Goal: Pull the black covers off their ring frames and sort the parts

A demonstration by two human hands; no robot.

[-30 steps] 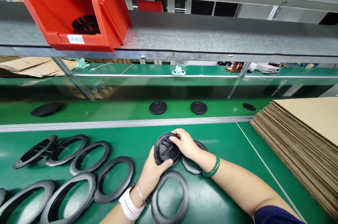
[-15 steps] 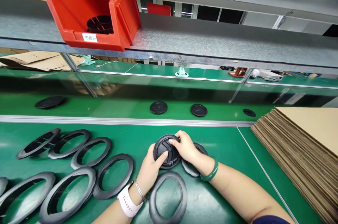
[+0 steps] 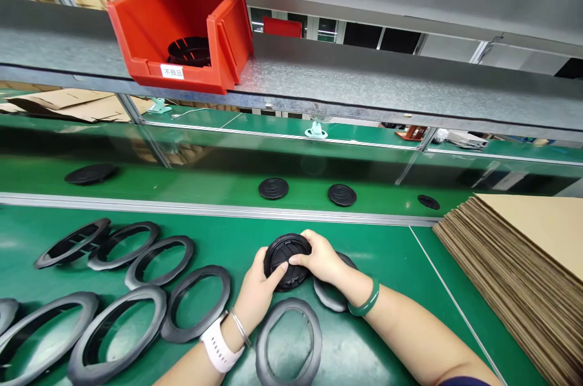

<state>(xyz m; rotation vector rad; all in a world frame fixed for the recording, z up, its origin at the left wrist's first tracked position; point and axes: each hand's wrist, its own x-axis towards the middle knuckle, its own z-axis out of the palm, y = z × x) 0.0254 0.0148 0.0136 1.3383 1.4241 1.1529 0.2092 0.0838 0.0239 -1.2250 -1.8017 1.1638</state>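
Between my two hands is a round black plastic part (image 3: 288,257), a ring with a ribbed disc inside it, its inner face toward me. My left hand (image 3: 259,286) grips the lower left edge, the thumb pressing on the disc. At the upper right edge, my right hand (image 3: 322,258) holds the same part, fingers behind the rim and thumb on the disc. A black ring (image 3: 314,346) lies on the green table just below my hands. Partly hidden behind my right wrist is another dark ring (image 3: 328,295).
Several black rings (image 3: 200,295) lie on the left of the table. Black discs (image 3: 273,188) rest on the green strip beyond the metal rail (image 3: 218,210). A cardboard stack (image 3: 510,270) stands right. Overhead, a shelf (image 3: 364,79) carries a red bin (image 3: 232,40) with black parts inside.
The black part has turned between my hands, so its ribs lie at another angle. My right thumb has shifted down and inward on the disc. The view has moved slightly.
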